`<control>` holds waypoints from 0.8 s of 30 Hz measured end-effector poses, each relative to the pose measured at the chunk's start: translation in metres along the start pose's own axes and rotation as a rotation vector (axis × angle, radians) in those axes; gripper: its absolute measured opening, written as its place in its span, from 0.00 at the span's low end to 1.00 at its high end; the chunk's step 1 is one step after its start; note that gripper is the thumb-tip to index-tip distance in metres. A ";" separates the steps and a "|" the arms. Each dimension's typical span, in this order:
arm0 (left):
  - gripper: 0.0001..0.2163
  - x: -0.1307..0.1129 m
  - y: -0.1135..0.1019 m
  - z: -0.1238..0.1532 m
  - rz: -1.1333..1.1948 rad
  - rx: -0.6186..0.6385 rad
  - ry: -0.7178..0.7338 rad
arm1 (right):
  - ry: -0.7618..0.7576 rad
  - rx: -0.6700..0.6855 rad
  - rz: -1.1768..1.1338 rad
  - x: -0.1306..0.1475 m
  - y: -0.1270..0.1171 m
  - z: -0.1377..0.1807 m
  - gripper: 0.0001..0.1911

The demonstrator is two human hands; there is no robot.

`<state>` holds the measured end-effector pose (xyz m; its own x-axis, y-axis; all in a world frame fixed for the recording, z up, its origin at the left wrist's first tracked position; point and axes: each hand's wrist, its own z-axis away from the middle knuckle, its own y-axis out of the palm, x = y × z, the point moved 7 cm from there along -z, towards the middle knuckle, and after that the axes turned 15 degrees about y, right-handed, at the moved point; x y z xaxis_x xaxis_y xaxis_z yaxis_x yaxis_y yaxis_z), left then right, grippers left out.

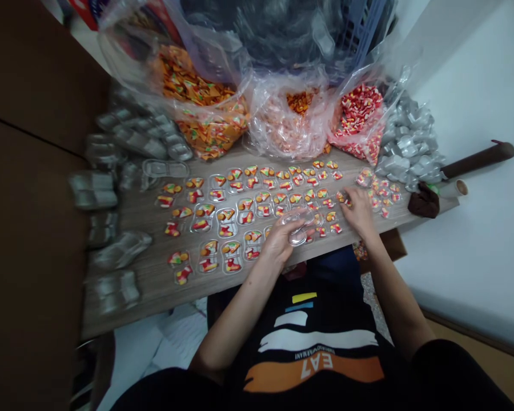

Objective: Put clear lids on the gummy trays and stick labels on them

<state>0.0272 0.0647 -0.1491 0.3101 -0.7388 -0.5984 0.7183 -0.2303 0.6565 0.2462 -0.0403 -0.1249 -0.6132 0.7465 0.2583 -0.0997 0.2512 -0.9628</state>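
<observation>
1. Table (149,274): its near edge runs just bodyward of the fingers; a wider strip of wood shows well left of them.
2. Candy bags (286,125): beyond the fingers, along the far side.
3. Filled trays (227,222): rows with narrow gaps, left of and beyond the left fingers.
4. Left hand (278,240): gripping a clear plastic container (300,233).
5. Right hand (360,212): fingers curled at small candies (340,196); grip, cannot tell.

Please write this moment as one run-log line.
left hand: holds clear plastic packaging; right hand: at colourful pieces, grip unclear; tabletop: rows of filled containers; behind: plastic bags
</observation>
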 end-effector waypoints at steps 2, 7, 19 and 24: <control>0.15 0.000 0.000 -0.001 -0.009 -0.002 -0.002 | 0.002 -0.009 -0.040 -0.006 -0.002 -0.003 0.23; 0.15 0.002 0.000 -0.001 -0.018 -0.011 -0.011 | -0.027 0.059 -0.068 -0.018 -0.001 -0.005 0.21; 0.16 0.002 0.002 0.000 -0.031 -0.005 -0.011 | -0.118 0.026 0.178 0.000 0.016 0.021 0.30; 0.21 0.003 0.000 0.000 -0.044 -0.011 -0.018 | -0.200 0.044 0.222 -0.003 0.022 0.033 0.35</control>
<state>0.0280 0.0622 -0.1508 0.2668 -0.7390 -0.6186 0.7382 -0.2560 0.6241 0.2207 -0.0574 -0.1494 -0.7659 0.6425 0.0241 0.0229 0.0647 -0.9976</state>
